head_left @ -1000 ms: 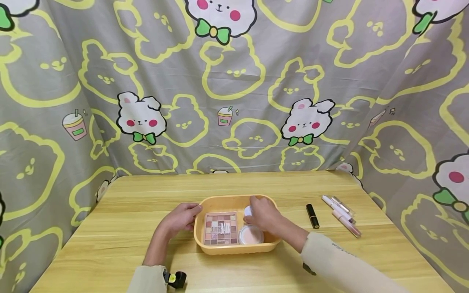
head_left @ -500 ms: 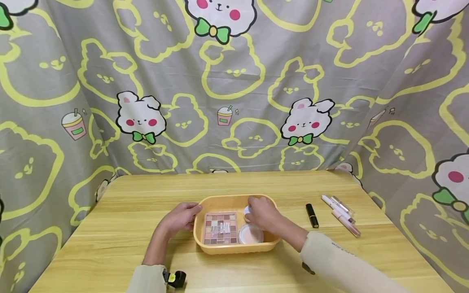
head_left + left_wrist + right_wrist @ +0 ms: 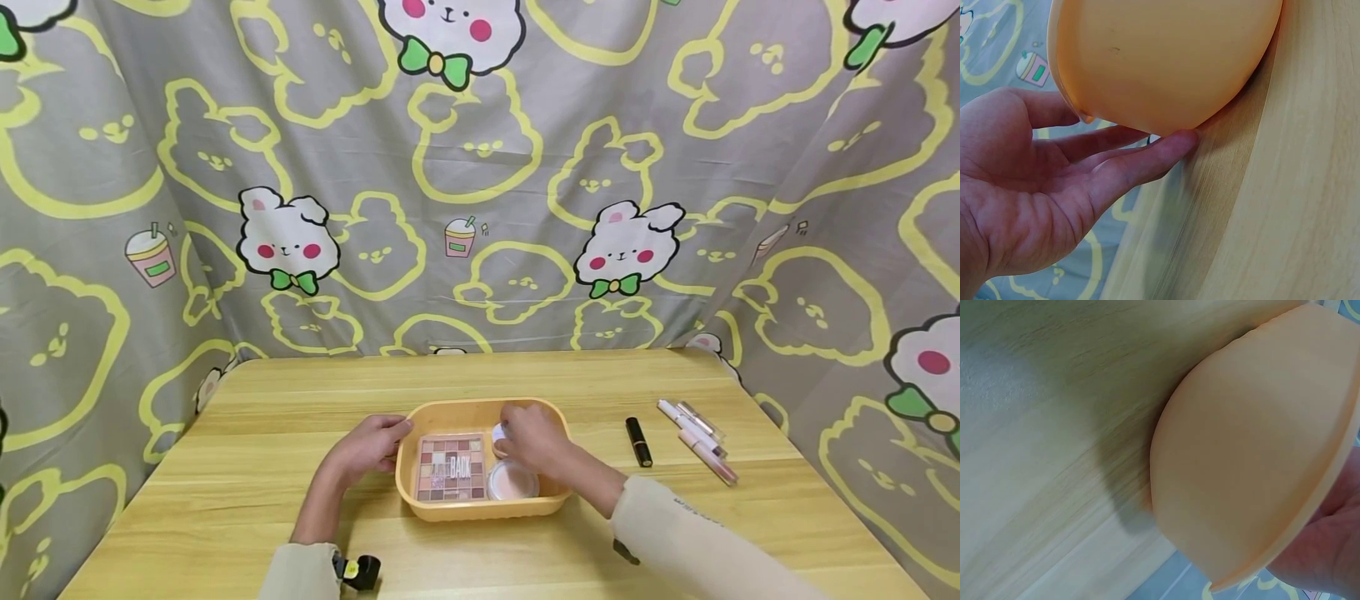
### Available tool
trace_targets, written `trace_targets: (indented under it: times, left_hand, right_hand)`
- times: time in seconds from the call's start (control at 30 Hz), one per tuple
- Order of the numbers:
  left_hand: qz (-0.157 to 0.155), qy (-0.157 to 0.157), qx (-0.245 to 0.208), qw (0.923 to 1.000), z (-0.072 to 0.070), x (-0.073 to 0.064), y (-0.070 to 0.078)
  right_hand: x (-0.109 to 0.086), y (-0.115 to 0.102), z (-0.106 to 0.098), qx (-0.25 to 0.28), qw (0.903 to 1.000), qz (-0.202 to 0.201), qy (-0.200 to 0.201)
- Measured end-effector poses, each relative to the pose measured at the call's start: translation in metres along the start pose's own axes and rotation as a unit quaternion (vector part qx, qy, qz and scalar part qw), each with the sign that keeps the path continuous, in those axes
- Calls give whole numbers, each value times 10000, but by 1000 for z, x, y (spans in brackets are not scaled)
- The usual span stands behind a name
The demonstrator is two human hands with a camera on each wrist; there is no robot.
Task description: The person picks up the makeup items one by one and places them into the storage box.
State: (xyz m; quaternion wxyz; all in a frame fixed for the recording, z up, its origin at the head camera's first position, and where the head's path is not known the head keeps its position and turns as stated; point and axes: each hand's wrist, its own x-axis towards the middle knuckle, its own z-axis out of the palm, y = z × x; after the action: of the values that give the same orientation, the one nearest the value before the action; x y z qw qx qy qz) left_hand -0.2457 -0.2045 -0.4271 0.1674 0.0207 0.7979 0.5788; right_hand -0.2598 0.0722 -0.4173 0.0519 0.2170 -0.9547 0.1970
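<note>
A yellow-orange plastic basin [image 3: 480, 510] stands on the wooden table. At its left end my left hand [image 3: 369, 448] holds on, thumb at the rim and fingers against the outer wall, as the left wrist view shows. Inside, on the left, lies a square eyeshadow palette [image 3: 452, 468] with lettering on its cover. A round powder compact [image 3: 513, 481] lies right of it. My right hand [image 3: 534, 437] reaches into the basin's right side, its curled fingers pinching a small round white-topped container [image 3: 498, 439], mostly hidden. In the right wrist view the basin's wall covers most of this hand.
Right of the basin lies a black lipstick tube [image 3: 639, 442]. Farther right are several slim cosmetic tubes, among them a white one [image 3: 690, 427] and a pink one [image 3: 708, 458]. A patterned curtain [image 3: 480, 208] encloses the back and sides of the table.
My right hand has shifted slightly left inside the basin, and the small white-topped container has moved left with it. My left hand stays at the basin's left end.
</note>
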Motion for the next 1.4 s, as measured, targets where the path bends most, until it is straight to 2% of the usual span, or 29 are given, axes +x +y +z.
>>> trace_targets:
  times: [0.37,0.73,0.97,1.4]
  left_hand:
    - [-1,81,28,10000,-1,2,-2]
    - [62,10,52,10000,0,2,1]
    - [-15,59,40,10000,-1,2,-1]
    - [59,-78,21,9999,0,1,-1]
  right_hand:
    - [-1,-6,0,370,9986,122,-351]
    - [-3,-11,0,427,9984,82,-368]
    - [-2,-11,0,490,9982,34,-356]
    - [-1,-10,3,411,9986,-29,-331]
